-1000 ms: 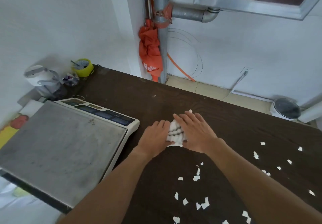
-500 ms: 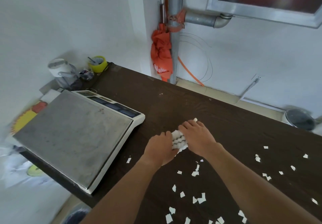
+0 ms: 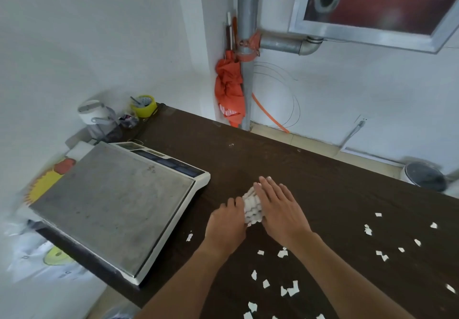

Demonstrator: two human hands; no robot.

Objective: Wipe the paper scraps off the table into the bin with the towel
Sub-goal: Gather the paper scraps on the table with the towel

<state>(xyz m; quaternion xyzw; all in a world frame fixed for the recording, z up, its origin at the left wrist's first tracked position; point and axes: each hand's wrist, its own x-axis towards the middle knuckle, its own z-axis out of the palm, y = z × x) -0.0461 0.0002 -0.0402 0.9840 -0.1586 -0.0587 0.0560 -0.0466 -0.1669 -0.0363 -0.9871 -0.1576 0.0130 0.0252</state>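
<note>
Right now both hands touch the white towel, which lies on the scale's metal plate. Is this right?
No. The head view shows the white towel on the dark table, beside the scale, not on its metal plate. The left hand and the right hand both touch it.

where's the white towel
Head view: the white towel sits bunched between the left hand and right hand on the dark brown table, right of the grey scale.
</note>
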